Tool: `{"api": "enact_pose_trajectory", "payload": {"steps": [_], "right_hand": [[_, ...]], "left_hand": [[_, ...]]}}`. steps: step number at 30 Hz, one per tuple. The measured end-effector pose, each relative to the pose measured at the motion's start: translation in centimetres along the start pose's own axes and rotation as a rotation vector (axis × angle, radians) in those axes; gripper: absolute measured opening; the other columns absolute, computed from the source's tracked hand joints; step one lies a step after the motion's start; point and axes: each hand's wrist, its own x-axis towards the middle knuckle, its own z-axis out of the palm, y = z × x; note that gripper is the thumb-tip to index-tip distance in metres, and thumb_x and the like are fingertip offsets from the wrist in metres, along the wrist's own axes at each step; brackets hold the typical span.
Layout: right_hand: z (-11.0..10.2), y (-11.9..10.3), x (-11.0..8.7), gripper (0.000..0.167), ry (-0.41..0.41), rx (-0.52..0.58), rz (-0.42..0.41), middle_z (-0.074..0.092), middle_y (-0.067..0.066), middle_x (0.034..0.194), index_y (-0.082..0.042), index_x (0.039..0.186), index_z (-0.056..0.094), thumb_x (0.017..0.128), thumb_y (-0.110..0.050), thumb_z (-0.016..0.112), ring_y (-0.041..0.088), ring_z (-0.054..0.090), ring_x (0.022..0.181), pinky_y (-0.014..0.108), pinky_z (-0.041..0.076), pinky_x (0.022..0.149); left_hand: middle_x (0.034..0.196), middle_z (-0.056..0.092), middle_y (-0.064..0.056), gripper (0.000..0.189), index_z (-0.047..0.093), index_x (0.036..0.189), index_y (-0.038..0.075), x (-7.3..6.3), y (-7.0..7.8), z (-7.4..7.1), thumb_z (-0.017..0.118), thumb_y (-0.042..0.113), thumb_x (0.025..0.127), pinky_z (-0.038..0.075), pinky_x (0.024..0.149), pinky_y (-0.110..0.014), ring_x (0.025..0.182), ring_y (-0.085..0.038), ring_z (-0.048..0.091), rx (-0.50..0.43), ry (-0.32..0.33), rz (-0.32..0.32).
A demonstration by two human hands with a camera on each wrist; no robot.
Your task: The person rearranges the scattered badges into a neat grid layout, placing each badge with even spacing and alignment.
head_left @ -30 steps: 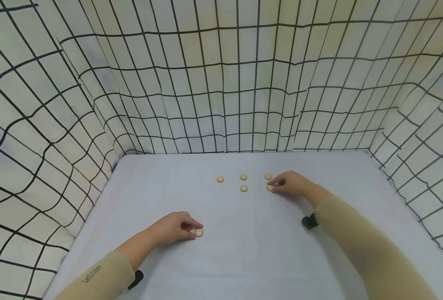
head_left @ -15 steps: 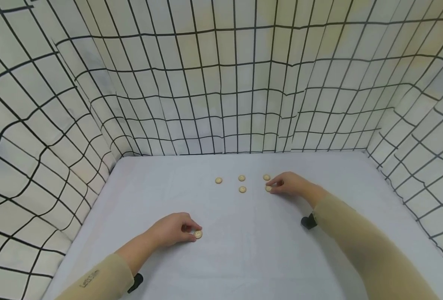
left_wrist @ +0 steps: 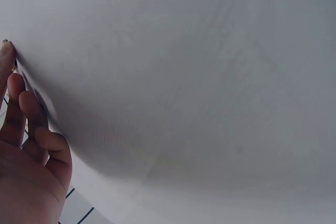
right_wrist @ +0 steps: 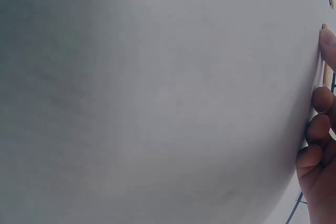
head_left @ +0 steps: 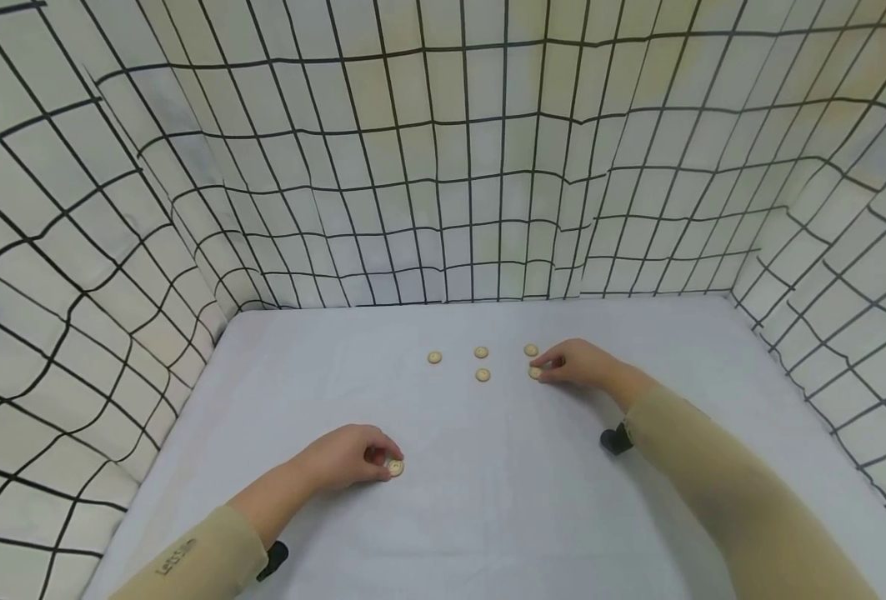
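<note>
My left hand (head_left: 348, 457) is low over the white table, left of centre in the head view. Thumb and index finger pinch a round, cream-coloured button (head_left: 396, 467) by its edges. Farther back on the right, my right hand (head_left: 581, 364) holds another such button (head_left: 535, 372) between thumb and index finger, partly covered by the fingertips. Just behind it lies a third button (head_left: 531, 350). In the left wrist view the left hand (left_wrist: 34, 161) shows its other fingers curled at the cloth; the right hand (right_wrist: 319, 135) looks similar in its own wrist view.
Left of the right hand lie more buttons: one at the far left (head_left: 434, 357), and a back button (head_left: 481, 352) with a front button (head_left: 483, 375) before it. A white tablecloth (head_left: 458, 517) covers the table. White curtains with a black grid (head_left: 412, 167) enclose it.
The head view has shifted slightly. The left fingertips now cover a little more of their button; the right hand stays at its button, and the other buttons keep their places.
</note>
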Motion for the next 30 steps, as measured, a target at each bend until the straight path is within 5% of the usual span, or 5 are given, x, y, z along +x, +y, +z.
{"api": "enact_pose_trajectory", "payload": {"steps": [30], "right_hand": [[0.0,0.3,0.1,0.033,0.015,0.025,0.001,0.067,0.0,0.108,-0.024,0.12,0.073,0.088,-0.033,0.076,0.019,0.054,0.094,0.038,0.045,0.084]], "left_hand": [[0.071,0.053,0.008,0.012,0.07,0.094,0.024,2.1,0.2,0.0,0.078,0.025,0.086,0.041,0.064,-0.029,0.068,-0.009,0.049,-0.008,0.05,-0.011]]}}
